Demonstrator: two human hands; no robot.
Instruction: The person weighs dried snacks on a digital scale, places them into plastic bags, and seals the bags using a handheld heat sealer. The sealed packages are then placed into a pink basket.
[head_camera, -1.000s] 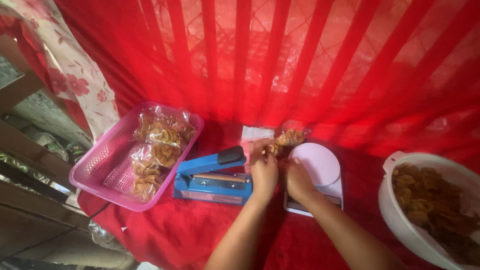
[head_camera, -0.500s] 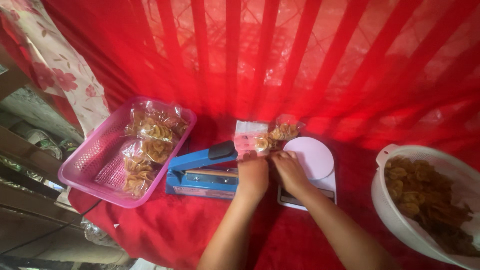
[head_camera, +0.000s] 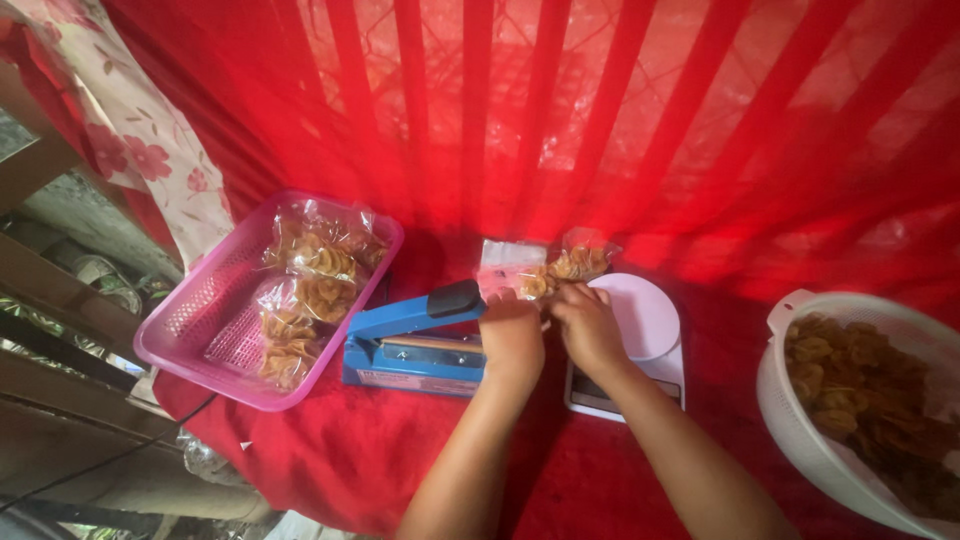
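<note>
Two bare forearms enter from the 6 o'clock edge and converge toward the middle of the view, backs of the hands up. Left hand (head_camera: 512, 338): fingers curled down and closed on the near end of a clear bag of chips (head_camera: 560, 270), knuckles just beside the black handle of the blue heat sealer (head_camera: 410, 340). Right hand (head_camera: 590, 325): fingers bent and pinched on the same bag, wrist lying over the white kitchen scale (head_camera: 645, 325). The bag sits at the fingertips, at 12 o'clock from both hands, between the sealer and the scale; a flat pale packet (head_camera: 510, 255) lies just at its 9 o'clock side. Pink plastic basket (head_camera: 185, 320), at 9 o'clock from the hands, holding several filled chip bags (head_camera: 310, 280). White colander (head_camera: 800, 400), at 3 o'clock, heaped with loose brown chips (head_camera: 870, 390). All rest on a red cloth (head_camera: 340, 450), with a striped red curtain (head_camera: 620, 120) behind.
</note>
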